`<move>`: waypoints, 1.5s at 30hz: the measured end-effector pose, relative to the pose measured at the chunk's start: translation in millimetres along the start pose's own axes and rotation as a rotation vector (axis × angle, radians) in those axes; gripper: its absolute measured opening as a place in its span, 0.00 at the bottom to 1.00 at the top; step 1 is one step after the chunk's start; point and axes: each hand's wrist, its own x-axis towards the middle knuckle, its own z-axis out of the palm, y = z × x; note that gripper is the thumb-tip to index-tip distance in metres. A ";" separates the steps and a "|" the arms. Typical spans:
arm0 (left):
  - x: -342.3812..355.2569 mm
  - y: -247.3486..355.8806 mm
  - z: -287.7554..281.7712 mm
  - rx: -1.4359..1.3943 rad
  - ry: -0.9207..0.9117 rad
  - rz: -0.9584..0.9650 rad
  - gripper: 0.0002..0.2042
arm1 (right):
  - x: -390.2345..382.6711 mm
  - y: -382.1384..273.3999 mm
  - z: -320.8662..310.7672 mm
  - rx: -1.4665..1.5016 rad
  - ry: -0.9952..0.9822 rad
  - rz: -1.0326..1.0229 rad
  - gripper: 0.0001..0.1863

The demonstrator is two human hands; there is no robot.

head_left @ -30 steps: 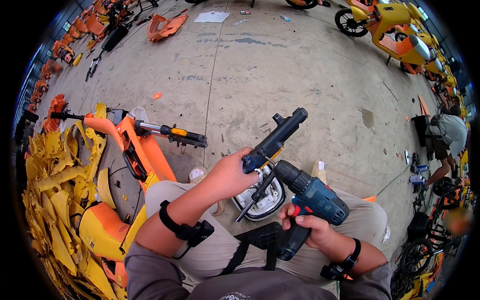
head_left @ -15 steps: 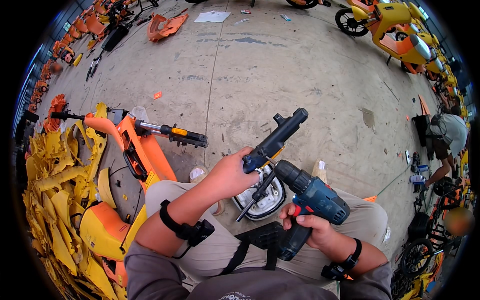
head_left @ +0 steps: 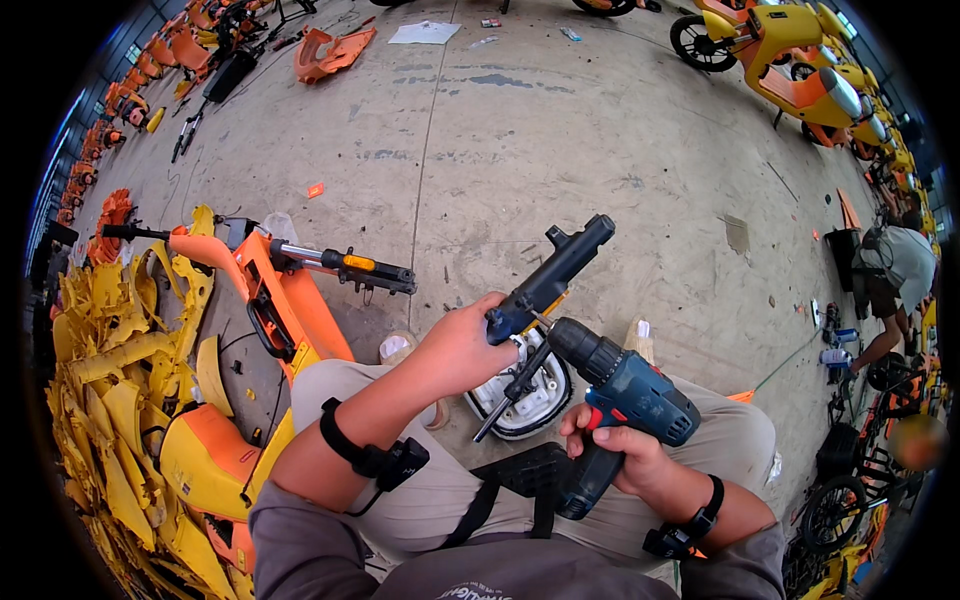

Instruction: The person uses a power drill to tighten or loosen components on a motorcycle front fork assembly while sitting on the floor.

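Observation:
My left hand is closed round the near end of a long black plastic part, which points up and to the right. In my right hand is a blue-and-black cordless drill, held by its grip. The drill's bit meets the side of the black part close to my left fingers; whether it sits in a screw is too small to tell. Beneath them, between my feet, lies a white shell-like part with a dark rim. A thin black arm slants down in front of it.
To my left lie an orange-and-yellow scooter frame and a heap of broken yellow panels. An orange panel rests on the far floor. A yellow scooter stands at far right. Another person bends over parts at the right.
Almost nothing differs: both hands, the black part and the drill keep nearly the same place.

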 end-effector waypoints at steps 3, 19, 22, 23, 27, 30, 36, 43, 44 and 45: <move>-0.2 -1.4 0.5 -0.001 0.014 0.003 0.22 | 0.5 0.0 0.2 0.005 -0.002 -0.001 0.16; -4.7 9.7 -4.0 -0.029 -0.017 -0.030 0.21 | 0.0 2.5 -3.8 -0.040 0.000 -0.020 0.15; -5.2 10.9 -4.9 -0.032 -0.028 -0.036 0.21 | 0.3 1.4 -1.9 -0.034 -0.010 -0.020 0.15; -5.3 11.0 -5.1 -0.031 -0.027 -0.031 0.21 | 0.1 1.1 -1.3 -0.035 -0.008 -0.022 0.15; -4.7 9.2 -4.6 -0.025 -0.032 -0.034 0.22 | 0.2 1.5 -2.1 -0.031 -0.006 -0.027 0.15; -4.6 6.6 -3.3 -0.020 -0.007 -0.011 0.22 | 0.2 1.1 -2.2 -0.039 0.000 -0.016 0.15; -3.9 6.0 -2.6 -0.030 -0.010 -0.017 0.24 | 0.1 0.2 -0.7 -0.040 0.003 -0.019 0.15; -4.9 8.7 -3.4 -0.021 -0.009 -0.014 0.24 | -0.3 -0.9 1.0 -0.044 0.006 -0.020 0.15; -5.2 9.4 -3.9 -0.014 -0.007 -0.016 0.24 | -0.2 -1.2 1.2 -0.044 0.005 -0.018 0.15; -5.5 10.0 -4.6 -0.013 -0.007 -0.016 0.24 | -0.2 -1.4 1.4 -0.043 0.004 -0.015 0.15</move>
